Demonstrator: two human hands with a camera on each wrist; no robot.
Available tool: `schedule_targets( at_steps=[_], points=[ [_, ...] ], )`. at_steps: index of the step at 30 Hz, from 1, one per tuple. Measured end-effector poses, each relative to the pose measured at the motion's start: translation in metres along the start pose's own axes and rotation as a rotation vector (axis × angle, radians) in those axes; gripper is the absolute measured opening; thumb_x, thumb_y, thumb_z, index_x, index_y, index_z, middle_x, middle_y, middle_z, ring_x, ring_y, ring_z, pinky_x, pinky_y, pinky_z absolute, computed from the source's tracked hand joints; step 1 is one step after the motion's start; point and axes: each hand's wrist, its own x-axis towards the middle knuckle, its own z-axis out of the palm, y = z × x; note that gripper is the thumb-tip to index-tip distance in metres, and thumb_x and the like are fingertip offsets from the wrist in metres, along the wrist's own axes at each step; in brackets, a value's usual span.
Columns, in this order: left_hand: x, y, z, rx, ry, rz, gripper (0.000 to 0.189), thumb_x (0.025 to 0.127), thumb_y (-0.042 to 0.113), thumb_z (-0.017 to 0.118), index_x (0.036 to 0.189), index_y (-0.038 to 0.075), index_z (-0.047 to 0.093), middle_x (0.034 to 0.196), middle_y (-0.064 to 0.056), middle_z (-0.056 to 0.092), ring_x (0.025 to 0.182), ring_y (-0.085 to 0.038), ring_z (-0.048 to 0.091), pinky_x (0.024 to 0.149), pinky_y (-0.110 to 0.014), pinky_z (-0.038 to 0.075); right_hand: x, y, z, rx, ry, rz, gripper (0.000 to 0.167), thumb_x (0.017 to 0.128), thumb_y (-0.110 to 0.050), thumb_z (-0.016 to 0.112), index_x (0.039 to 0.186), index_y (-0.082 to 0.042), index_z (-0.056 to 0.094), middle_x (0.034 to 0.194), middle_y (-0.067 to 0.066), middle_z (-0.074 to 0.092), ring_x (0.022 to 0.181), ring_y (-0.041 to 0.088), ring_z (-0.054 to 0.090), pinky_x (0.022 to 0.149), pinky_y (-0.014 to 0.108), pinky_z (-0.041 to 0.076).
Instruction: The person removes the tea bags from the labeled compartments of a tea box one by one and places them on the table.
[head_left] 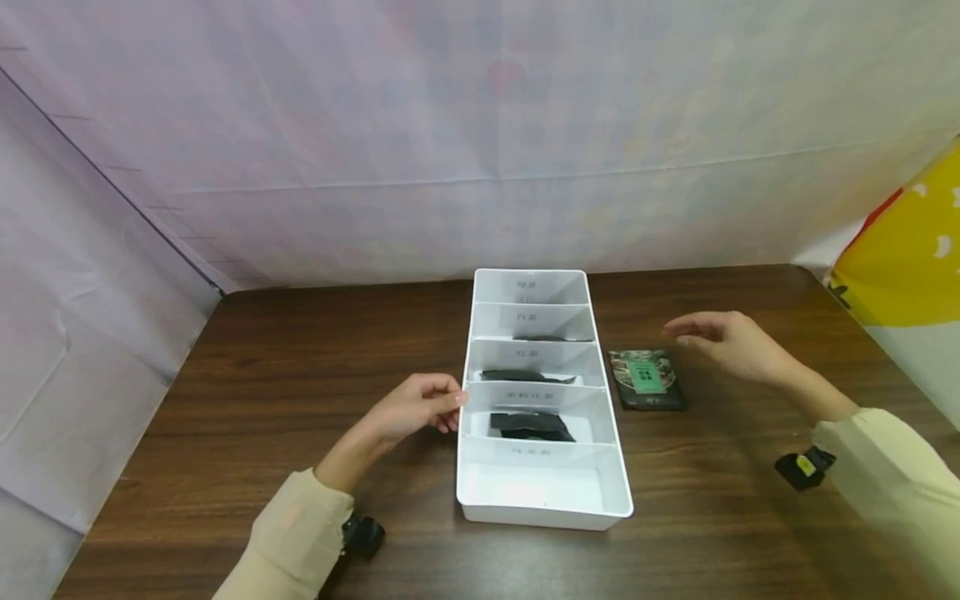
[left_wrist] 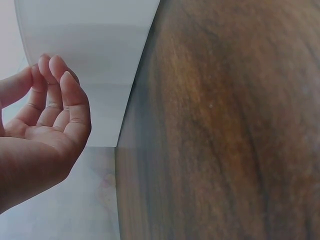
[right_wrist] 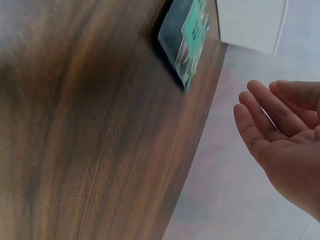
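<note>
Right now, we see the black packet with a green label [head_left: 647,379] lying flat just beside the right wall of the white five-compartment box [head_left: 542,517]. Our right hand [head_left: 738,343] is the nearer one, hovering on the packet's far, outer side from the box, fingers loosely bent, thumb apart, holding nothing; from it, the packet lies boxward and towards us. We cannot tell the packet's long axis; the box's runs away from us. Our left hand [head_left: 412,408] touches the box's left rim, fingers curled, though whether they pinch it we cannot tell. Dark packets [head_left: 532,427] sit in the box's three middle compartments. Beneath the box spreads the brown worktop [head_left: 315,350].
</note>
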Motion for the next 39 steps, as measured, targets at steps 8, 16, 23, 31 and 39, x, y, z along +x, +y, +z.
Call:
schedule_targets(
  at_steps=[8,16,23,31,39],
  points=[
    [-0.001,0.000,0.000,-0.002,-0.001,0.000,0.025,0.093,0.007,0.051,0.090,-0.017,0.048,0.065,-0.005,0.055,0.061,-0.014,0.054,0.060,-0.027,0.046,-0.016,-0.010,0.014,0.002,-0.084,-0.013,0.025,0.094,-0.016,0.052,0.110,-0.001,0.063,0.103,0.012,0.065,0.093,0.022,0.059,0.073,0.034,0.048],
    [-0.001,0.000,0.001,-0.003,-0.002,-0.004,0.024,0.093,0.007,0.050,0.089,-0.016,0.049,0.064,-0.004,0.055,0.061,-0.013,0.054,0.060,-0.026,0.045,-0.031,-0.013,0.026,0.069,-0.178,0.001,0.029,0.095,-0.016,0.048,0.113,0.003,0.061,0.105,0.016,0.064,0.097,0.026,0.059,0.077,0.037,0.049],
    [0.000,0.000,0.001,-0.010,-0.003,-0.006,0.024,0.093,0.007,0.051,0.090,-0.016,0.049,0.065,-0.005,0.055,0.062,-0.013,0.054,0.061,-0.028,0.046,-0.037,-0.013,0.035,0.065,-0.178,0.004,0.030,0.096,-0.014,0.047,0.114,0.007,0.059,0.107,0.020,0.062,0.097,0.029,0.059,0.081,0.044,0.046],
    [-0.001,0.000,0.001,-0.010,0.001,-0.003,0.024,0.093,0.007,0.050,0.089,-0.016,0.048,0.065,-0.005,0.055,0.062,-0.013,0.054,0.061,-0.028,0.046,-0.035,-0.012,0.038,0.026,-0.141,-0.017,0.028,0.096,-0.012,0.047,0.114,0.005,0.060,0.111,0.021,0.061,0.106,0.038,0.053,0.086,0.053,0.040],
    [0.000,-0.001,0.001,-0.014,-0.002,0.006,0.023,0.093,0.007,0.051,0.089,-0.016,0.048,0.065,-0.005,0.055,0.062,-0.014,0.054,0.060,-0.027,0.046,-0.020,-0.007,0.037,0.043,-0.164,0.018,0.032,0.097,-0.014,0.045,0.115,0.008,0.058,0.112,0.024,0.058,0.108,0.040,0.051,0.087,0.056,0.039]
  ],
)
